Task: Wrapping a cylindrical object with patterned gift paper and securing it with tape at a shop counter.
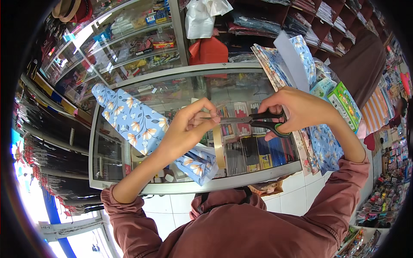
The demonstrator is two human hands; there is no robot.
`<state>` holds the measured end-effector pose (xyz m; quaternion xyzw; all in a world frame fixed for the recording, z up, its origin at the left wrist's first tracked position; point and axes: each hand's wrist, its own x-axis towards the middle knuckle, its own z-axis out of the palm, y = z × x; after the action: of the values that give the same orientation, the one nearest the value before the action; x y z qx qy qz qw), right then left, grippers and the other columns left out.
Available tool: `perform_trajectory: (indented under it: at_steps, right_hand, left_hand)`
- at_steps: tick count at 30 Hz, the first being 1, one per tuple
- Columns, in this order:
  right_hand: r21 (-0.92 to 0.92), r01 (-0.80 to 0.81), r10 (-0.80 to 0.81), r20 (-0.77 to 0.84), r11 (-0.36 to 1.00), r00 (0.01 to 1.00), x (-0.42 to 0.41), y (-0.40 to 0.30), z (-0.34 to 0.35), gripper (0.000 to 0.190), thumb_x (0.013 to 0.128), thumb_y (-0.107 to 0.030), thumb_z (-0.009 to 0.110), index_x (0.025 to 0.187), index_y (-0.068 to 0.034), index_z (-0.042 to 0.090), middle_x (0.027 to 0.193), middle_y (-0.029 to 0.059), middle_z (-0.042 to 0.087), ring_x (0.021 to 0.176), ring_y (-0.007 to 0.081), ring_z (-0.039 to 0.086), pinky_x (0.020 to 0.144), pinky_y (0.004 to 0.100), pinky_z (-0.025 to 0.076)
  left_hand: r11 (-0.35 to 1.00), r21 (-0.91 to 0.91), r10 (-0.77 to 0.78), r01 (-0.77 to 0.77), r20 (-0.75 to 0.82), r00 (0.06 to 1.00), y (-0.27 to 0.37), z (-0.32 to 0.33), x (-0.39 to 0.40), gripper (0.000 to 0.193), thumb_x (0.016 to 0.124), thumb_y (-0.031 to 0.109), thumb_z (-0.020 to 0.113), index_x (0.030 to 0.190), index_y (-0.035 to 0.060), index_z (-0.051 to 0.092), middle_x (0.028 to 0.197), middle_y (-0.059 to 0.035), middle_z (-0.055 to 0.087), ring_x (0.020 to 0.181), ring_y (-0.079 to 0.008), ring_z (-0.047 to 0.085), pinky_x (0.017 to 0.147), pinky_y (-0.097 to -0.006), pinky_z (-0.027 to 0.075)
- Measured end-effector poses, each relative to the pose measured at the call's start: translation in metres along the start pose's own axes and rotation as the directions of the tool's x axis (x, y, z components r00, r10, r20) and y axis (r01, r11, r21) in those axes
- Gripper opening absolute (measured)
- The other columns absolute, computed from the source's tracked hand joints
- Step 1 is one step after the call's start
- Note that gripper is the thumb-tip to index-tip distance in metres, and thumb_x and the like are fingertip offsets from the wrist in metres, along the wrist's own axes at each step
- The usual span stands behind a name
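My right hand [290, 108] holds a pair of scissors [258, 120] with black handles, green inside one finger loop. Their metal blades point left, over the glass counter. Around the blade tips, the thumb and forefinger of my left hand [190, 124] are pinched together. Whether something thin is also between those fingers is too small to tell. Beneath my left hand and forearm lies a long parcel in blue floral wrapping paper [132, 119], slanting across the counter. Its lower right end [201, 167] is crumpled and folded. A narrow gold strip [219, 148] shows just below my left fingertips.
The glass display counter [245, 179] has a metal frame and holds pens and other stationery. More floral paper [322, 145] and a green box [345, 104] lie at its right end. Behind stand a glass cabinet [129, 71], a red container [208, 51] and shelves of packed clothing [255, 25].
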<state>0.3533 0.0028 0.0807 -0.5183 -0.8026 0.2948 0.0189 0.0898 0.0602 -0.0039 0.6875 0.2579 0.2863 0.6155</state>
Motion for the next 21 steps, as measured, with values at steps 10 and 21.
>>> perform_trajectory:
  at_steps: [10, 21]
  right_hand:
    - [-0.014, 0.029, -0.029, -0.037, 0.999, 0.999, -0.0010, 0.0021, -0.0008, 0.041, 0.064, -0.027, 0.083, 0.094, -0.003, 0.069, 0.061, 0.0049, 0.052, 0.056, 0.0181, 0.049, 0.056, 0.0324, 0.038]
    - [-0.141, -0.023, 0.007, -0.108, 0.990, 0.994, -0.0025, 0.0065, 0.0058, 0.049, 0.064, -0.023, 0.083, 0.104, -0.002, 0.063, 0.073, 0.0077, 0.059, 0.070, 0.0211, 0.057, 0.064, 0.0322, 0.043]
  left_hand:
    - [0.994, -0.111, 0.002, 0.001, 0.023, 1.000, 0.0002, 0.0017, 0.0007, 0.008, 0.090, 0.001, 0.056, 0.093, 0.0046, 0.049, 0.089, 0.0009, 0.059, 0.088, -0.0040, 0.058, 0.075, -0.0187, 0.042]
    - [0.967, -0.215, -0.139, 0.134, -0.009, 0.990, 0.0037, 0.0002, 0.0023, 0.013, 0.097, 0.016, 0.053, 0.104, 0.0081, 0.045, 0.096, -0.0012, 0.056, 0.094, -0.0081, 0.059, 0.084, -0.0258, 0.047]
